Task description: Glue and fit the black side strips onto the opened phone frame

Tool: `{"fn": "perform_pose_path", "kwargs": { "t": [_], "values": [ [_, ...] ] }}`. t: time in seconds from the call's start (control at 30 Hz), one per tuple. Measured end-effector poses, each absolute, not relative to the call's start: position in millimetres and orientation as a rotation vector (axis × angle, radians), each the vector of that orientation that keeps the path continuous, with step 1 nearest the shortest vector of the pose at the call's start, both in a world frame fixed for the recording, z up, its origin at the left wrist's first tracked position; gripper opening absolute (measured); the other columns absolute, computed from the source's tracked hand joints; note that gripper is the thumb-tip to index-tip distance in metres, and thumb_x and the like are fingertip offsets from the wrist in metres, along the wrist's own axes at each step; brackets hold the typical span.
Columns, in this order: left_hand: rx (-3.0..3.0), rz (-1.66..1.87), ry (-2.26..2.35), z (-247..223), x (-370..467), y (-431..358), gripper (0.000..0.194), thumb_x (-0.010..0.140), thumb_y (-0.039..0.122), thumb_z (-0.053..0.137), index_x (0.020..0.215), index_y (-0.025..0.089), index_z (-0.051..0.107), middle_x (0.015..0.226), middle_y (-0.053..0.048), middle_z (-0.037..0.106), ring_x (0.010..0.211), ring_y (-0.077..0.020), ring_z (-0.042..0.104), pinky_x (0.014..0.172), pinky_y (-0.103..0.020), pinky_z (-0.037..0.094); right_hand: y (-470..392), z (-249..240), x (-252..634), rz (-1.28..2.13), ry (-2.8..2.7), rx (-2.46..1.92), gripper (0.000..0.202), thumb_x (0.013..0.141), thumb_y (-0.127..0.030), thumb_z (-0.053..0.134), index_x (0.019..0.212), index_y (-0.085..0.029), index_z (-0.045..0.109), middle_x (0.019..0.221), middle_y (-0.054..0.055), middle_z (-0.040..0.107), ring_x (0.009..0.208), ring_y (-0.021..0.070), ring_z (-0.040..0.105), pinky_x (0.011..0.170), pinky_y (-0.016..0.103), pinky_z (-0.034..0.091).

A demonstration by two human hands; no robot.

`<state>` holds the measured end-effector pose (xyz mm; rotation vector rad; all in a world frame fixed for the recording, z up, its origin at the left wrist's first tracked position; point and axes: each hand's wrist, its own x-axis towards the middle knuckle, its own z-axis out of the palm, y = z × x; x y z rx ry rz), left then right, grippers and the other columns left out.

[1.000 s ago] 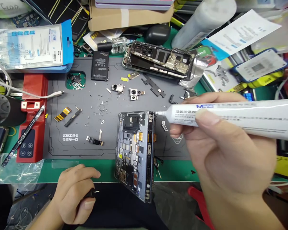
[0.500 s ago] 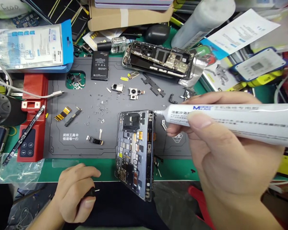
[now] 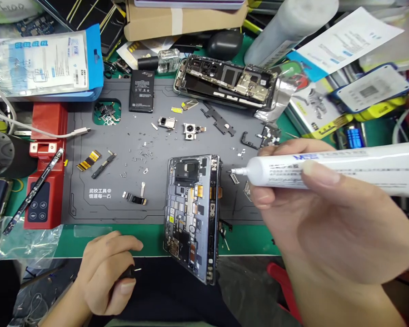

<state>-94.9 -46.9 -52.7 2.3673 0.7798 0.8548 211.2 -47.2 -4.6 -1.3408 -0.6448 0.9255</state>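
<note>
My right hand [image 3: 327, 218] is closed round a white glue tube [image 3: 347, 169] with blue lettering, its thin nozzle pointing left. A small gap separates the nozzle from the upper right edge of an opened phone [image 3: 191, 218], which stands tilted at the mat's front edge with its inner parts showing. Left of the phone, my left hand [image 3: 109, 274] has curled fingers round a small dark tool [image 3: 128, 272] with a thin metal tip. That hand does not touch the phone.
On the grey mat [image 3: 122, 95] lie small screws, camera modules [image 3: 192, 131], flex cables [image 3: 88, 160] and a black battery [image 3: 142, 91]. Another opened phone [image 3: 225, 84] lies at the back. A red device [image 3: 44, 181] stands left; packages and a grey bottle [image 3: 286, 32] crowd the rear.
My right hand and the glue tube have moved right, taking the nozzle off the phone's upper edge. My left hand and the phone have barely moved.
</note>
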Motion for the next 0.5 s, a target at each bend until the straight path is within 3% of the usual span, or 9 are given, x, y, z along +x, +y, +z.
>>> {"fn": "perform_pose_path", "kwargs": {
  "t": [0.3,0.5],
  "values": [
    [2.389,0.865,0.773,-49.0,-93.3,-44.8,0.028,0.119,0.030,0.034,0.100,0.022,0.053,0.086,-0.006,0.078,0.062,-0.0164,0.072,0.058,-0.032,0.061,-48.9,-3.9,218.9,0.999,-0.592,-1.275,0.033,0.073,-0.046,0.103,0.075,-0.021,0.081,0.077,0.008,0.061,0.057,0.0158,0.055,0.033,0.028,0.029],
    [2.399,0.828,0.791,-49.4,-95.0,-45.9,0.028,0.118,0.031,0.032,0.101,0.023,0.053,0.086,-0.006,0.078,0.063,-0.0170,0.073,0.059,-0.032,0.061,-48.9,-6.6,215.9,0.916,-0.610,-1.286,0.022,0.077,-0.036,0.098,0.080,-0.022,0.082,0.073,0.004,0.064,0.053,0.0145,0.055,0.041,0.029,0.045]
  ]
}}
